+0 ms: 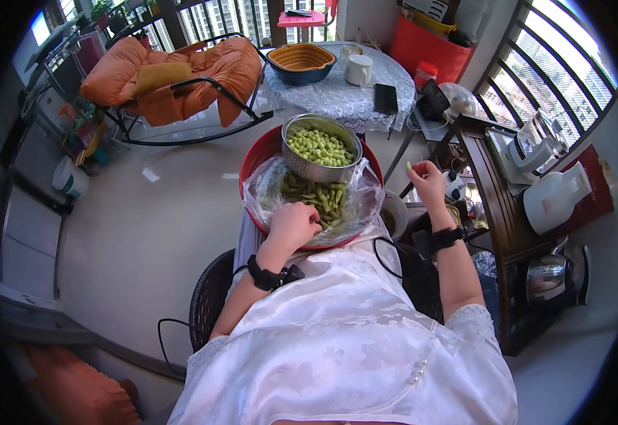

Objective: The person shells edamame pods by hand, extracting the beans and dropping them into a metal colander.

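Note:
On my lap rests a red basin [250,157] lined with a clear plastic bag [261,185]. Green soybean pods [332,198] lie inside the bag. A perforated metal strainer [316,170] full of shelled green soybeans [317,146] sits at the basin's far side. My left hand [296,225] is over the near edge of the pods, fingers curled together; whatever they hold is hidden. Raised to the right of the basin, my right hand [429,180] pinches a small green soybean pod [409,166], of which only the tip shows.
Beyond the basin, a lace-covered round table [291,95] carries a colander [300,60], a white mug [358,71] and a phone [385,99]. An orange rocking chair [210,74] stands back left. A wooden shelf [489,180] with appliances is close on my right, beside a bucket [396,212].

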### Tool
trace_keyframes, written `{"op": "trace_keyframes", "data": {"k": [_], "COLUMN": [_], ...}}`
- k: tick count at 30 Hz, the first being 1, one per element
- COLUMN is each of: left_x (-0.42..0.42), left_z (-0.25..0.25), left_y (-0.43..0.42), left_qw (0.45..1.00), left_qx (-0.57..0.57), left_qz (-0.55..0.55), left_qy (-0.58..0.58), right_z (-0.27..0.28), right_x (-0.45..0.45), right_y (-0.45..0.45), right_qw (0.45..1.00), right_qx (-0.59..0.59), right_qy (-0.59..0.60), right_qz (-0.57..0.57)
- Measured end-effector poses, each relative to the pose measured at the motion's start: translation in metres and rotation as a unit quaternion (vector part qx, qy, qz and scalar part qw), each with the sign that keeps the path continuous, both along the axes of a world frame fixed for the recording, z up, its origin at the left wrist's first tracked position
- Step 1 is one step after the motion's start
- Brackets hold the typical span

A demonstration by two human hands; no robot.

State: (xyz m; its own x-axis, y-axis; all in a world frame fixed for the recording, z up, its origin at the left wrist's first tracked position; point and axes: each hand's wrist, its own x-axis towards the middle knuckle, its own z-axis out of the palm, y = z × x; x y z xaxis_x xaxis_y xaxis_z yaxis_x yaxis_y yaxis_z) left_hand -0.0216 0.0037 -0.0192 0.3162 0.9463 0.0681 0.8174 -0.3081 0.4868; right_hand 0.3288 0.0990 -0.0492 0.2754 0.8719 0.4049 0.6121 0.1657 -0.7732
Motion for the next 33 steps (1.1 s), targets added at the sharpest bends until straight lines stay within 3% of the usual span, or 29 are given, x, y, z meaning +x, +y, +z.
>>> {"op": "trace_keyframes", "data": {"k": [3, 7, 9, 13, 16, 17, 20, 22, 26, 28, 32, 33], "left_x": [0.001, 0.001, 0.002, 0.001, -0.001, -0.001, 0.0, 0.0, 0.0, 0.001, 0.004, 0.004], "left_z": [0.005, 0.002, 0.003, -0.001, -0.002, -0.001, 0.001, 0.0, 0.001, 0.0, 0.0, 0.002], "left_y": [-0.001, -0.001, 0.0, -0.001, -0.001, -0.001, 0.0, -0.001, 0.0, -0.001, -0.001, -0.001], "left_qw": [0.998, 0.998, 0.998, 0.999, 0.999, 0.999, 0.998, 0.997, 0.999, 0.999, 0.999, 0.999], "left_qx": [-0.06, -0.054, -0.065, -0.04, -0.034, -0.039, -0.052, -0.064, -0.044, -0.05, -0.041, -0.036], "left_qz": [-0.005, -0.001, 0.003, -0.004, -0.022, -0.028, -0.029, -0.022, -0.018, -0.015, 0.008, 0.021], "left_qy": [0.006, 0.012, 0.003, 0.006, 0.017, 0.018, 0.023, 0.024, 0.02, 0.008, 0.003, -0.005], "right_z": [-0.026, -0.045, -0.045, 0.026, 0.074, 0.081, 0.078, 0.066, 0.036, 0.033, 0.033, 0.033], "right_x": [0.015, 0.021, 0.019, -0.038, -0.092, -0.107, -0.138, -0.148, -0.151, -0.15, -0.149, -0.148], "right_y": [0.004, 0.007, 0.013, -0.013, -0.053, -0.062, -0.079, -0.078, -0.071, -0.073, -0.072, -0.071], "right_qw": [0.983, 0.984, 0.996, 0.988, 0.974, 0.957, 0.915, 0.889, 0.887, 0.874, 0.876, 0.898], "right_qx": [-0.175, -0.175, -0.077, 0.044, 0.008, 0.056, -0.004, -0.035, -0.036, -0.114, -0.159, -0.144], "right_qy": [-0.044, -0.021, 0.039, 0.137, 0.076, 0.007, -0.143, -0.237, -0.299, -0.327, -0.311, -0.255], "right_qz": [-0.016, -0.019, -0.005, 0.056, 0.215, 0.283, 0.377, 0.392, 0.349, 0.341, 0.332, 0.328]}}
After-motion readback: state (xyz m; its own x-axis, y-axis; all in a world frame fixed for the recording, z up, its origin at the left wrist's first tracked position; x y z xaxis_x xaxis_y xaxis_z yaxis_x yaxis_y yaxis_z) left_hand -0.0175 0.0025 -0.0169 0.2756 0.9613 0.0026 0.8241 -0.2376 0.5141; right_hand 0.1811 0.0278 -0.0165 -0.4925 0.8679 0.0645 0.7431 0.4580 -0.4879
